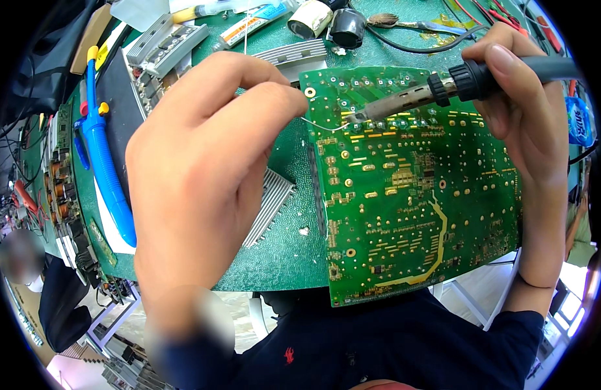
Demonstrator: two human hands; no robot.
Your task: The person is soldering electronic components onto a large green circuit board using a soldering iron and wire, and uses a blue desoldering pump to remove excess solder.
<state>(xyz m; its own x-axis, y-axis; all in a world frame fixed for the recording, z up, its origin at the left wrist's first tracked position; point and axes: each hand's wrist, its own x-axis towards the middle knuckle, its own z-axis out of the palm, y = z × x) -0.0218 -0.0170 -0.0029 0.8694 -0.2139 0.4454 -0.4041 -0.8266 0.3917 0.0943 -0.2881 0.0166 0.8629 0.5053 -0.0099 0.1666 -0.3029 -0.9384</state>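
A green circuit board (404, 214) lies at the near edge of the bench, its solder side up and its lower part reaching past the edge. My right hand (515, 97) grips a soldering iron (404, 99) by its dark handle; the tip meets the board's upper left part. Between thumb and forefinger, my left hand (203, 143) pinches a thin solder wire (323, 125). The wire's far end reaches the iron's tip. Whether the solder there is molten is too small to tell.
Left of my left hand lies a blue desoldering pump (105, 156). Finned heat sinks (271, 205) sit beside the board. Along the back are a syringe (203, 10), a white tube (255, 25), a black jar (347, 28) and a brush (385, 20). A person sits at far left.
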